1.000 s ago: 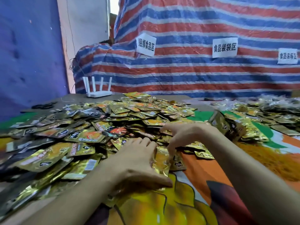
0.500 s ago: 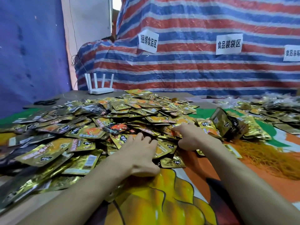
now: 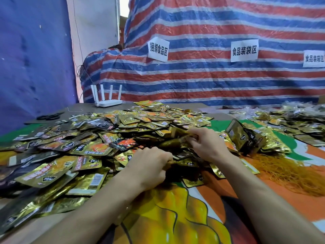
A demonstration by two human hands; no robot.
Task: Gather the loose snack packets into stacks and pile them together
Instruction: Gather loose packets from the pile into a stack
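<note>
Since the earlier frame the right hand (image 3: 209, 145) has lifted off the near right edge of the heap and moved further in. The left hand (image 3: 151, 166) has gone from flat with spread fingers to curled.

Right hand: fingers and thumb pinch a gold packet (image 3: 181, 135), held slightly raised over the middle of the heap of snack packets (image 3: 91, 148). The wrist lies above the heap's right side.

Left hand: knuckles up and fingers curled under, gripping the near packets (image 3: 177, 163) at the front edge of the heap. A gold edge shows at the fingertips. How many packets it holds cannot be told.

Heap: loose gold and dark packets, overlapping without order, spread over the left and centre of the printed cloth (image 3: 167, 208).

Just right of the right hand stands a leaning stack of packets (image 3: 246, 138), on edge and tilted. A tangle of orange rubber bands (image 3: 290, 173) lies near it on the cloth. More packets (image 3: 290, 120) lie at far right, apart from the main heap.

Background: a white router (image 3: 107, 102) with upright antennas sits on the far edge of the table. Behind it hangs a red, blue and white striped tarp (image 3: 211, 81) with paper labels (image 3: 244, 50) fixed to it.
</note>
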